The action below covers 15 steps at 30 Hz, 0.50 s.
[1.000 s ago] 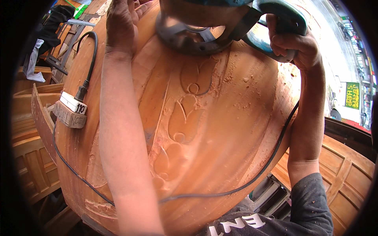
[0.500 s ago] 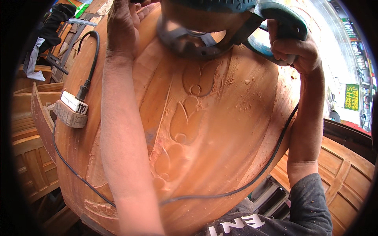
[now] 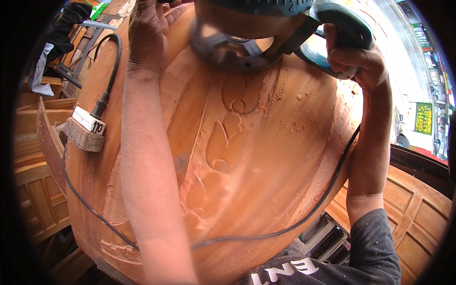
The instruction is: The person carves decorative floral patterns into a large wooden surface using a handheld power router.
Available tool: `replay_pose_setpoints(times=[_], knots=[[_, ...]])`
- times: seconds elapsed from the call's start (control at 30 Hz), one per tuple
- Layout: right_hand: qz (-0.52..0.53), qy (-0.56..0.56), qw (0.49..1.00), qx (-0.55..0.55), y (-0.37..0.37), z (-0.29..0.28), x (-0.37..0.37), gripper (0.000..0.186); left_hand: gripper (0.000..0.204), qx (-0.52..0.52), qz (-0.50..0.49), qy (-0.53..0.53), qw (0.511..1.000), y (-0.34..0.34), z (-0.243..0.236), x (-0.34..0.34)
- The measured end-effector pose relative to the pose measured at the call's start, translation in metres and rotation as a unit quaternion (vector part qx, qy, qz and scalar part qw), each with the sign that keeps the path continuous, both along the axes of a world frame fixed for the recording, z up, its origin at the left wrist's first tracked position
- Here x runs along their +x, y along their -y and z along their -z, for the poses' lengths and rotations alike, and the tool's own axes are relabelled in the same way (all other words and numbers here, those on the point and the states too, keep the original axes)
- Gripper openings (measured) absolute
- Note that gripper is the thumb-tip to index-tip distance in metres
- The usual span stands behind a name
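Note:
A teal and black router (image 3: 251, 9) stands on a broad reddish-brown wooden panel (image 3: 285, 166) at the top of the view. My right hand (image 3: 358, 61) is wrapped round its looped handle. My left hand (image 3: 149, 35) is closed at the top edge, round a dark handle left of the router; most of that handle is cut off. The router's round dark base (image 3: 237, 54) rests by a row of carved leaf shapes and small rings (image 3: 223, 142). The bit cannot be made out. Wood shavings (image 3: 299, 97) lie scattered right of the carving.
A black cable (image 3: 266, 236) loops across the panel's near part. At the left, a black plug sits in a white socket block (image 3: 88, 121) on the panel. Panelled wooden doors (image 3: 418, 209) lie at lower right, with more woodwork (image 3: 42, 190) at left.
Both hands keep their grip on the router. Against the router, the carved panel appears slightly farther up in the view; little else differs.

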State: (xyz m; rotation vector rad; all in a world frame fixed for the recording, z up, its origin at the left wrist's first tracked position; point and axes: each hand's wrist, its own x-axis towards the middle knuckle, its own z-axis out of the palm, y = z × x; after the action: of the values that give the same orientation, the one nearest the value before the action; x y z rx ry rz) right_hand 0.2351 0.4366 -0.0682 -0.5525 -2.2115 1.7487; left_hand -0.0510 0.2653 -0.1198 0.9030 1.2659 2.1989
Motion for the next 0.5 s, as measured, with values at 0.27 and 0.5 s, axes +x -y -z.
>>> replay_pose_setpoints(times=[0.27,0.5], knots=[[-0.007,-0.022,1.000,-0.016,0.004,0.001,-0.007,0.038,0.052,0.145,0.224,0.241,0.933,-0.001,0.037,-0.085],[0.012,-0.023,0.999,-0.019,0.002,0.000,0.002,0.046,0.074,0.033,0.012,-0.089,0.995,0.008,0.009,0.001]])
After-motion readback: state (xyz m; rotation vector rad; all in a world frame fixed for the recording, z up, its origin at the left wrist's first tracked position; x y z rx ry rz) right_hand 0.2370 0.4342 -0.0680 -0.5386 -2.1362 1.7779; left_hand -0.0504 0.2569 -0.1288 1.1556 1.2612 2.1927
